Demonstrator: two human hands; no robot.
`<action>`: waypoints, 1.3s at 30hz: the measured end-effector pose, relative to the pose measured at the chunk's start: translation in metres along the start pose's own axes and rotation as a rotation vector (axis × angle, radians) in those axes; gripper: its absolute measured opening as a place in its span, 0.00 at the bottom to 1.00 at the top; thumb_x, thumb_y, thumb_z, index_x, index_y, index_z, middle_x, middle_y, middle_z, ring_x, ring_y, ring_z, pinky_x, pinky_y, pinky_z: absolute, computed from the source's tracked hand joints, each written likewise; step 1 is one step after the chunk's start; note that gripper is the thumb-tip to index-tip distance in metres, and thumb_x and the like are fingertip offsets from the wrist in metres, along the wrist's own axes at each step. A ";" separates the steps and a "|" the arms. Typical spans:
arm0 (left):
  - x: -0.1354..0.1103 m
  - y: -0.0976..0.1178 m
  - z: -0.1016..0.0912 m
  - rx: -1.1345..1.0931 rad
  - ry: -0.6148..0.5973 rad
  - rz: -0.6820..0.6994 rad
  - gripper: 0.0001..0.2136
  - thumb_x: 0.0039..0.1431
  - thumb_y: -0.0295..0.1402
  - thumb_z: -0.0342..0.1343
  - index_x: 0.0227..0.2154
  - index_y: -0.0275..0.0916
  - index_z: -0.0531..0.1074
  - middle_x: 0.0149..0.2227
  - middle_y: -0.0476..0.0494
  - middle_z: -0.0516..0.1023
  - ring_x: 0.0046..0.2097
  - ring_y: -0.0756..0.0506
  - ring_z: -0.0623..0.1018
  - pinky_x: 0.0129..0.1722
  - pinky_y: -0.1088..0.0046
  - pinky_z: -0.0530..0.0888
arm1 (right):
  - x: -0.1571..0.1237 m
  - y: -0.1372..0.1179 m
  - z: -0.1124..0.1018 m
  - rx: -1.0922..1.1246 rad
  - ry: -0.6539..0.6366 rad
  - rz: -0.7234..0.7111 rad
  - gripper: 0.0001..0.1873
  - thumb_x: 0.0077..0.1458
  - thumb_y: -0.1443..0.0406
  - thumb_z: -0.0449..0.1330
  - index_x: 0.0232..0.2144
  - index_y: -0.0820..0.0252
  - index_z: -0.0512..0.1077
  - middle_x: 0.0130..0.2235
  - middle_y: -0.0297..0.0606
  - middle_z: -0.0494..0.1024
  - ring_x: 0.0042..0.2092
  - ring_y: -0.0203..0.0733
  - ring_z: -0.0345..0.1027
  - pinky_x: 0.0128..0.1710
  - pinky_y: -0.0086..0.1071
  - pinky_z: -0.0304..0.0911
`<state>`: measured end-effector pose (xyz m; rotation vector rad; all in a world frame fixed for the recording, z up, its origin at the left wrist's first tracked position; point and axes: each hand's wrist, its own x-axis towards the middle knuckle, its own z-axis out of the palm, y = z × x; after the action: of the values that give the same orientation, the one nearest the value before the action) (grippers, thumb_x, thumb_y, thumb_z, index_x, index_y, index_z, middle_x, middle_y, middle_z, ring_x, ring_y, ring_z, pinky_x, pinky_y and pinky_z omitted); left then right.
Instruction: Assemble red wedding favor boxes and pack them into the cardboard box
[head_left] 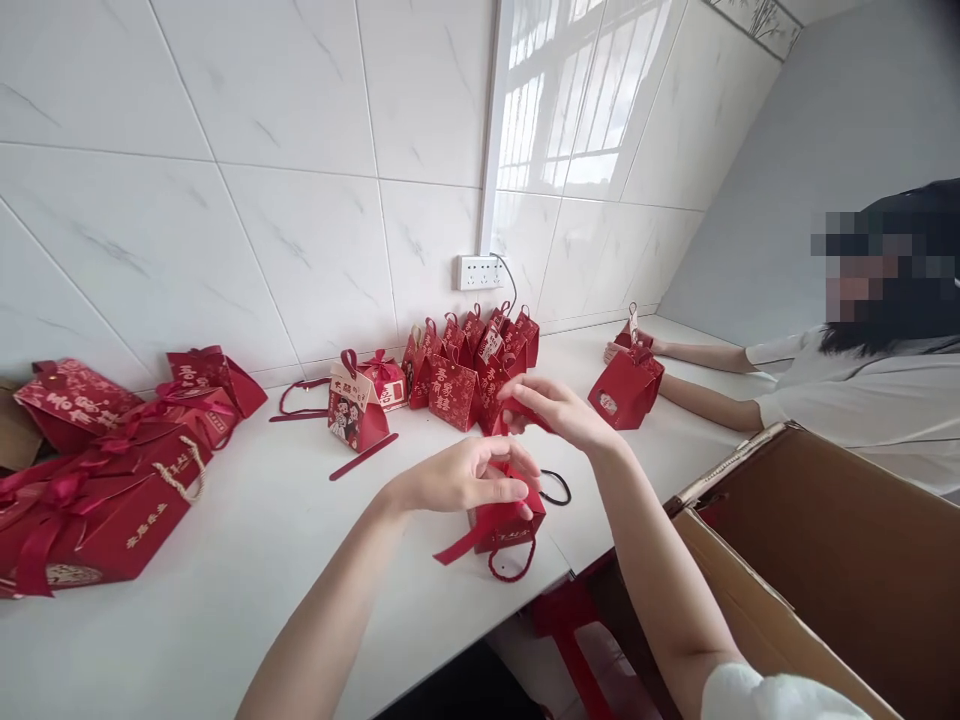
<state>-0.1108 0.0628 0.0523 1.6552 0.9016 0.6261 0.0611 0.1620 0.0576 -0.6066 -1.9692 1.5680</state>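
A small red gift box (510, 535) with gold lettering and a dark red cord handle (512, 578) stands near the front edge of the white table. Over its top is my left hand (472, 475), its fingers curled round the red ribbon, partly hiding both. One flat ribbon end (461, 543) hangs out to the left of the box. Behind and above it, my right hand (555, 410) pinches another stretch of the same red ribbon (529, 402). Beyond my hands stands a cluster of red gift boxes (454, 392) with loop handles.
Larger red boxes with bows (161, 500) lie at the left. A box with a cartoon couple (352, 415) stands beside loose ribbon strips. At the right, a co-worker's hands are behind a red box (630, 390). An open cardboard carton (739, 560) and a red stool (574, 640) are near my right arm.
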 end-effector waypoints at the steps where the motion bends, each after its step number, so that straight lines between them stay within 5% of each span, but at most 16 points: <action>1: 0.000 0.001 -0.005 0.108 0.014 -0.045 0.10 0.57 0.40 0.54 0.37 0.40 0.73 0.40 0.45 0.77 0.39 0.45 0.78 0.41 0.69 0.71 | 0.006 -0.004 0.001 -0.028 -0.008 -0.011 0.20 0.55 0.49 0.56 0.34 0.61 0.69 0.27 0.34 0.74 0.28 0.33 0.69 0.29 0.28 0.65; 5: 0.006 -0.012 -0.026 0.477 0.351 -0.312 0.12 0.50 0.43 0.58 0.29 0.39 0.75 0.37 0.41 0.78 0.40 0.39 0.76 0.38 0.67 0.69 | 0.023 -0.015 0.008 -0.073 -0.015 -0.040 0.25 0.54 0.45 0.55 0.35 0.62 0.70 0.28 0.35 0.75 0.31 0.35 0.71 0.34 0.31 0.68; 8: 0.020 -0.028 -0.028 0.384 0.420 -0.214 0.13 0.47 0.44 0.61 0.32 0.40 0.74 0.42 0.43 0.76 0.43 0.40 0.75 0.39 0.69 0.69 | 0.026 -0.020 0.014 -0.028 -0.018 -0.097 0.25 0.55 0.46 0.54 0.41 0.61 0.68 0.31 0.37 0.76 0.35 0.37 0.72 0.37 0.32 0.69; 12: 0.033 -0.038 -0.024 0.171 0.390 -0.052 0.16 0.56 0.48 0.50 0.29 0.39 0.73 0.35 0.46 0.76 0.35 0.47 0.74 0.34 0.73 0.69 | 0.010 -0.015 0.025 -0.094 0.151 -0.208 0.20 0.60 0.51 0.51 0.47 0.57 0.63 0.37 0.37 0.74 0.38 0.37 0.71 0.35 0.32 0.68; 16: 0.031 -0.042 -0.035 0.101 0.502 -0.035 0.20 0.60 0.48 0.44 0.27 0.37 0.70 0.30 0.47 0.74 0.27 0.52 0.68 0.29 0.75 0.67 | -0.021 0.017 0.053 -0.662 0.096 -0.162 0.10 0.58 0.59 0.56 0.29 0.59 0.68 0.30 0.36 0.73 0.32 0.38 0.68 0.32 0.32 0.64; 20: 0.025 -0.045 -0.048 -0.019 0.502 -0.013 0.21 0.59 0.49 0.45 0.24 0.36 0.67 0.27 0.46 0.72 0.23 0.54 0.64 0.23 0.76 0.63 | -0.040 0.062 0.092 -1.216 0.109 -0.204 0.11 0.49 0.60 0.65 0.29 0.62 0.70 0.34 0.44 0.73 0.36 0.47 0.66 0.32 0.37 0.64; 24: 0.021 -0.041 -0.052 -0.145 0.505 0.055 0.17 0.57 0.47 0.47 0.24 0.37 0.64 0.28 0.46 0.72 0.25 0.53 0.68 0.30 0.73 0.70 | -0.040 0.092 0.114 -1.486 0.212 -0.280 0.03 0.48 0.72 0.60 0.29 0.63 0.69 0.32 0.45 0.69 0.33 0.46 0.63 0.27 0.36 0.58; 27: 0.013 -0.037 -0.052 -0.190 0.512 0.093 0.10 0.51 0.40 0.53 0.28 0.37 0.66 0.31 0.45 0.74 0.31 0.50 0.73 0.36 0.69 0.72 | -0.039 0.099 0.116 -1.508 0.232 -0.362 0.11 0.46 0.80 0.53 0.24 0.61 0.65 0.29 0.42 0.67 0.30 0.42 0.59 0.28 0.35 0.55; 32: -0.002 -0.036 -0.052 -0.258 0.452 0.172 0.13 0.44 0.29 0.59 0.36 0.36 0.68 0.38 0.43 0.77 0.40 0.44 0.76 0.42 0.66 0.72 | -0.045 0.095 0.103 -1.251 0.210 -0.491 0.11 0.55 0.77 0.48 0.30 0.61 0.66 0.34 0.40 0.71 0.33 0.40 0.60 0.33 0.33 0.57; 39: -0.006 -0.036 -0.056 -0.247 0.533 0.180 0.13 0.48 0.37 0.64 0.32 0.34 0.70 0.29 0.45 0.77 0.32 0.49 0.77 0.39 0.66 0.75 | -0.060 0.096 0.080 -1.296 0.084 -0.647 0.20 0.55 0.78 0.48 0.48 0.62 0.67 0.36 0.42 0.72 0.36 0.43 0.61 0.38 0.38 0.60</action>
<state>-0.1667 0.0930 0.0323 1.3740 1.0034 1.2901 0.0541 0.0854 -0.0581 -0.3666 -2.5566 -0.2347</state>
